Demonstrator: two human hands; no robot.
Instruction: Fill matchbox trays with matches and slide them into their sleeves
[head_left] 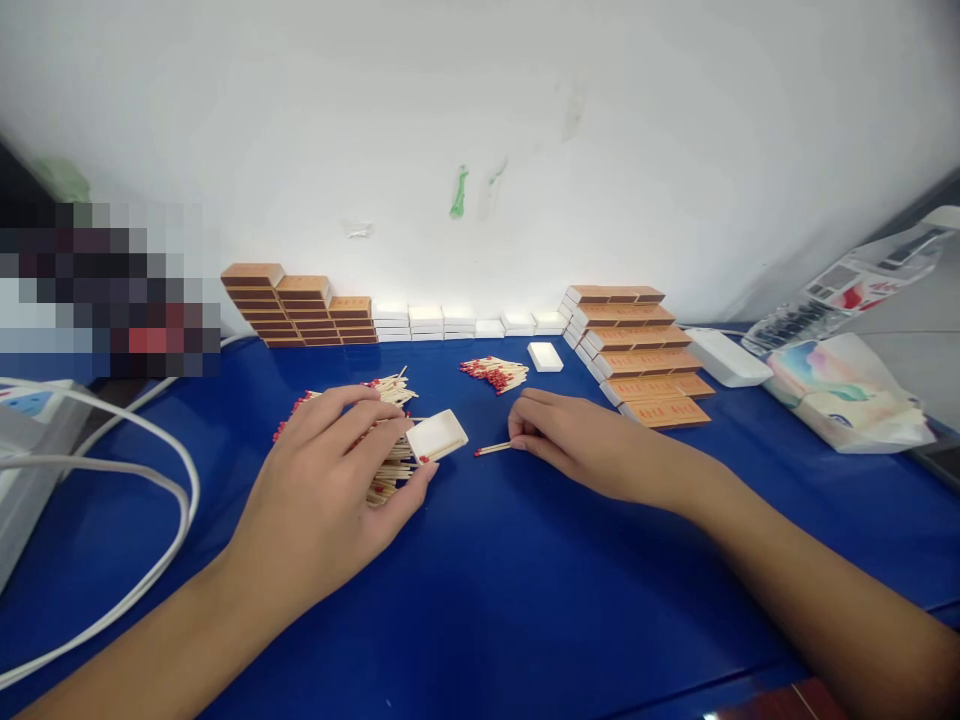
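Note:
My left hand [337, 460] grips a small white matchbox tray [435, 436] between thumb and fingers, tilted so that its inside faces me. A few red-tipped matches lie along the tray's lower edge. Beneath and behind that hand spreads a large pile of matches [390, 470], partly covered by the fingers. My right hand [555, 435] pinches a couple of matches [493, 449] by their plain ends, red heads pointing left toward the tray. Farther back lies a smaller heap of matches [495, 373], and close to it rests another white tray [545, 357].
Along the wall stand stacked brown matchboxes [292, 310], a row of white trays [442, 322] and stepped matchbox stacks [637, 350]. A white device [727, 357], a tissue pack [847, 395] and a plastic bottle [825, 290] are on the right. White cables [187, 500] loop at left.

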